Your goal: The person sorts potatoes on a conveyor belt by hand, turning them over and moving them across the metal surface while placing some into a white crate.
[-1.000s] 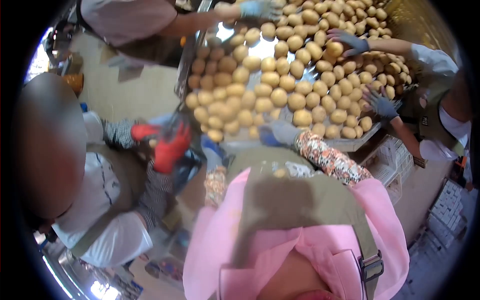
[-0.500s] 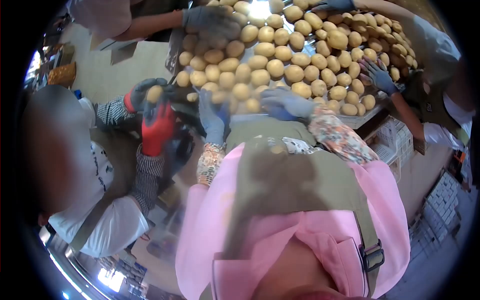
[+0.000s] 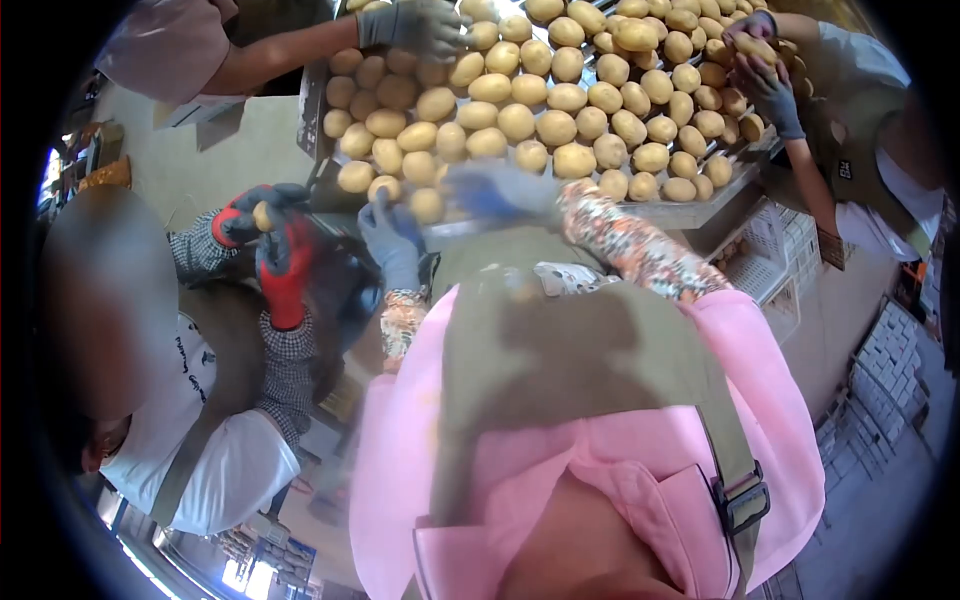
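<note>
Many pale yellow potatoes lie spread over a metal sorting table in front of me. My left hand, in a grey-blue glove, is at the near left edge with its fingers apart. Its fingertips are right at a potato. My right hand, gloved in grey and blue, is smeared by motion over the near edge of the potatoes. Its fingers do not show clearly, and a potato lies between my two hands.
At my left, a person in red-and-grey gloves holds a potato. A grey-gloved hand reaches in from the far left. At right, another person's gloved hands hold potatoes. White crates stand below the table's right side.
My left hand has shifted left and down to a potato at the edge. My right hand has swept left. The person at right has lifted potatoes from the pile.
</note>
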The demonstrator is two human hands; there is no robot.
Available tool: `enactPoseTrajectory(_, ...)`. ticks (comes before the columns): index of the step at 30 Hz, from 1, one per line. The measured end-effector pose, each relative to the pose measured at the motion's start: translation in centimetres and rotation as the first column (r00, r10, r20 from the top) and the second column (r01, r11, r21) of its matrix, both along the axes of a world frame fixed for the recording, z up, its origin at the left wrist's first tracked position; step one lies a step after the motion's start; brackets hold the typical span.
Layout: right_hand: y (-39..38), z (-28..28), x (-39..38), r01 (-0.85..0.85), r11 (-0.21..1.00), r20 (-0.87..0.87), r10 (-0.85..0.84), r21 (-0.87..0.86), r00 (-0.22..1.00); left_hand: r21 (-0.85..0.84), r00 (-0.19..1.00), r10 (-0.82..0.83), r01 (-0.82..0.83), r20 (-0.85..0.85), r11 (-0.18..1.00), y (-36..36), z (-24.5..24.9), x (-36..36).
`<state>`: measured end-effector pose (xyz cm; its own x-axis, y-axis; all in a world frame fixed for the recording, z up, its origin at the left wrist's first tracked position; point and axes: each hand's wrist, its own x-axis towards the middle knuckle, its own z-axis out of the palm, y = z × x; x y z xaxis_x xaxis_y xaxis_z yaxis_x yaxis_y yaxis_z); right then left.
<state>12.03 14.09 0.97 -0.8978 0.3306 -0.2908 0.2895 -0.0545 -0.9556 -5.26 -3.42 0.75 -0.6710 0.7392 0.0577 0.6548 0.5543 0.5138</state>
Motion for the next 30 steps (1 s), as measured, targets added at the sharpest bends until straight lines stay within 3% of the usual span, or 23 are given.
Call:
enactPoseTrajectory(1,1.7,0.8,1.7,-0.029,0.998,-0.133,0.021,-0.064,0.991,0.037,0.99,0.082,-0.087,0.112,0.996,-0.7,0.6,0.1)
enactPoseTrajectory(2,3.4,4.4,2.6,-0.072,0.95,0.079,0.05,0.304,0.996,0.043,0.984,0.088,-0.096,0.156,0.994,-1.8,0.0,-0.7)
enactPoseTrajectory(4,4.9,4.4,5.2,-0.099,0.838,0.185,-0.002,0.536,0.983,-0.268,0.951,0.174,-0.242,-0.255,0.932,-3.4,-0.2,-0.4)
enactPoseTrajectory(7,1.7,4.4,5.0,-0.299,0.862,0.41,0.12,0.408,0.904,-0.256,0.932,0.02,-0.12,-0.362,0.959,-1.2,0.9,0.2)
enactPoseTrajectory(8,0.2,2.9,4.2,-0.311,0.834,0.251,0.214,0.456,0.944,-0.202,0.898,-0.089,0.0,-0.431,0.979,0.9,1.8,0.5)
enactPoseTrajectory(9,-0.4,2.7,3.3,-0.31,0.837,0.257,0.211,0.45,0.943,-0.061,0.962,-0.117,0.105,-0.245,0.993,3.1,1.8,0.6)
enactPoseTrajectory(11,-1.2,2.2,1.4,-0.158,0.948,0.084,0.139,0.278,0.987,0.2,0.979,-0.201,0.189,0.041,0.961,7.0,3.3,2.1)
enactPoseTrajectory(12,-1.5,1.9,1.0,-0.092,0.981,0.001,0.093,0.173,0.996,0.077,0.982,-0.187,0.187,-0.006,0.979,7.3,1.2,1.4)
enactPoseTrajectory(14,1.6,0.6,3.1,0.088,0.87,-0.048,-0.127,-0.485,0.991,-0.334,0.987,-0.162,0.145,-0.021,0.931,5.6,-0.4,0.9)
enactPoseTrajectory(15,3.2,2.1,5.3,0.118,0.98,-0.077,-0.107,0.159,0.991,-0.338,0.974,-0.224,0.221,0.029,0.915,4.6,1.3,1.2)
enactPoseTrajectory(16,3.4,6.6,7.2,0.383,0.894,0.034,-0.386,-0.234,0.922,-0.33,0.984,-0.178,0.164,-0.011,0.93,3.8,1.4,1.5)
enactPoseTrajectory(17,5.3,2.3,9.9,0.255,0.897,-0.035,-0.26,0.362,0.965,-0.241,0.993,-0.029,0.057,0.119,0.969,2.9,1.4,1.7)
enactPoseTrajectory(18,5.4,5.4,12.8,-0.016,0.758,0.291,-0.23,0.652,0.928,-0.166,0.96,0.102,-0.06,0.26,0.984,2.1,1.2,1.7)
enactPoseTrajectory(19,5.0,7.2,14.1,-0.125,0.735,0.346,-0.157,0.667,0.925,-0.174,0.96,0.106,-0.061,0.259,0.983,1.4,0.6,1.4)
enactPoseTrajectory(22,5.8,7.3,16.9,0.079,0.984,0.447,-0.143,0.16,0.883,-0.331,0.894,0.341,-0.241,0.291,0.912,0.4,-0.2,0.8)
enactPoseTrajectory(23,5.3,8.4,15.7,0.078,0.985,0.451,-0.14,0.154,0.882,-0.333,0.984,0.175,-0.162,0.011,0.929,0.4,0.6,1.0)
enactPoseTrajectory(24,4.7,9.5,13.2,0.474,0.876,0.455,-0.388,-0.088,0.802,-0.353,0.963,-0.015,-0.084,-0.27,0.932,0.6,1.5,1.1)
enactPoseTrajectory(25,4.1,10.1,11.6,0.767,0.567,0.519,-0.577,-0.301,0.631,-0.307,0.943,-0.102,0.0,-0.316,0.952,1.7,2.8,1.5)
enactPoseTrajectory(26,2.6,6.3,11.9,0.515,0.854,0.187,-0.496,-0.074,0.848,-0.3,0.943,-0.104,0.004,-0.317,0.954,2.4,2.3,1.4)
enactPoseTrajectory(27,2.2,2.9,10.4,-0.005,0.861,0.339,-0.195,0.509,0.92,-0.165,0.952,-0.242,0.212,-0.186,0.963,3.8,1.2,1.3)
enactPoseTrajectory(28,0.3,2.0,8.6,-0.181,0.729,0.336,-0.07,0.66,0.939,-0.003,0.916,-0.395,0.396,-0.072,0.918,5.1,0.3,1.3)
enactPoseTrajectory(29,-1.2,-1.0,6.8,0.014,0.998,0.275,-0.032,0.067,0.961,0.031,0.919,-0.394,0.394,0.002,0.919,6.7,0.5,2.2)
enactPoseTrajectory(30,-1.9,0.5,5.2,0.095,0.992,0.228,-0.075,-0.081,0.971,0.066,0.917,-0.392,0.387,0.077,0.92,8.3,0.8,3.0)
